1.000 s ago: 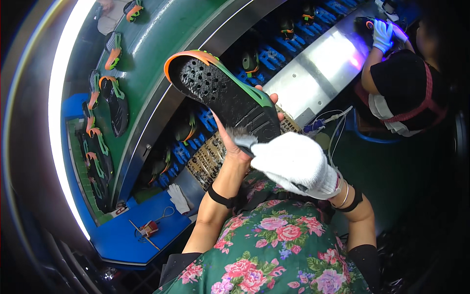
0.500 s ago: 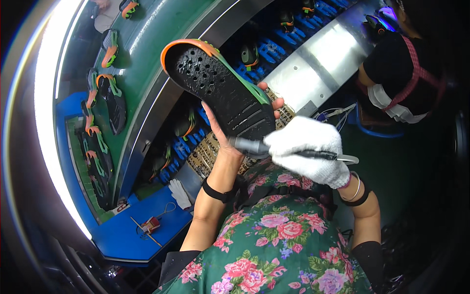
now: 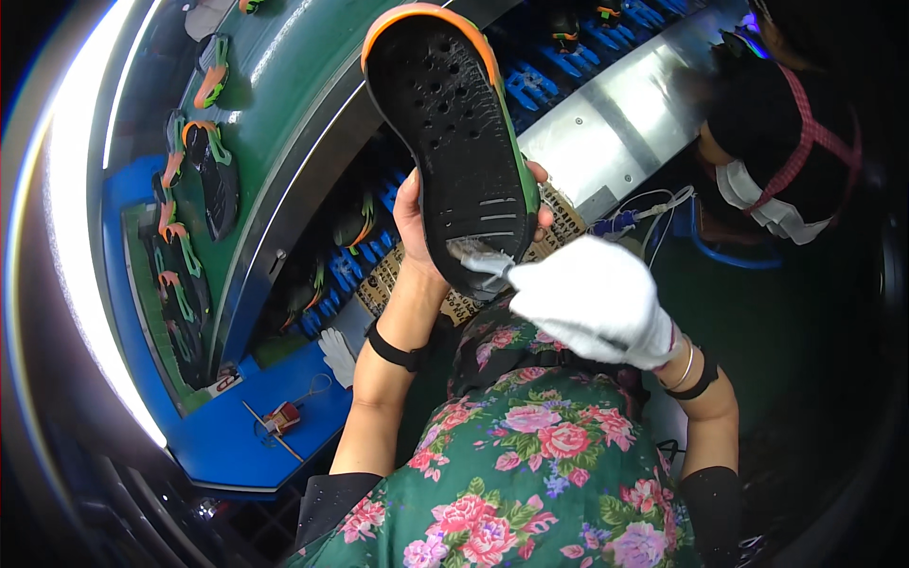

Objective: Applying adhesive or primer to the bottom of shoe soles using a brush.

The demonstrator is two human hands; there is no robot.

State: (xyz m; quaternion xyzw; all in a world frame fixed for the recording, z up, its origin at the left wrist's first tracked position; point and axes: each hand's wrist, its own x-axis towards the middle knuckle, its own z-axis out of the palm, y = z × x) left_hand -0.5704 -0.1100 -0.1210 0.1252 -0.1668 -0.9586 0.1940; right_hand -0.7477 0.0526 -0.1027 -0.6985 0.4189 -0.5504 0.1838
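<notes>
My bare left hand [image 3: 413,222] grips a shoe sole [image 3: 445,166] from below, thumb on its left side and fingertips showing past its right edge. The sole is black inside, with small holes at its far end, slits nearer me and an orange and green rim. In a white knitted glove, my right hand [image 3: 597,298] is closed on a brush [image 3: 488,262]. Its bristles touch the near end of the sole's inner face. The glove hides most of the brush's handle. Wet-looking shine marks parts of the inner face.
On the left, a green conveyor belt [image 3: 284,71] carries several similar soles [image 3: 214,180]. A blue table [image 3: 222,450] holds a small red block [image 3: 282,417] and a white glove [image 3: 337,357]. Blue racks [image 3: 530,87] and a metal panel [image 3: 615,123] lie beyond. A co-worker [image 3: 776,133] sits at right.
The sole has moved away from me and turned more upright. The brush head has shifted from the sole's near left edge onto its inner face, and my right hand has turned.
</notes>
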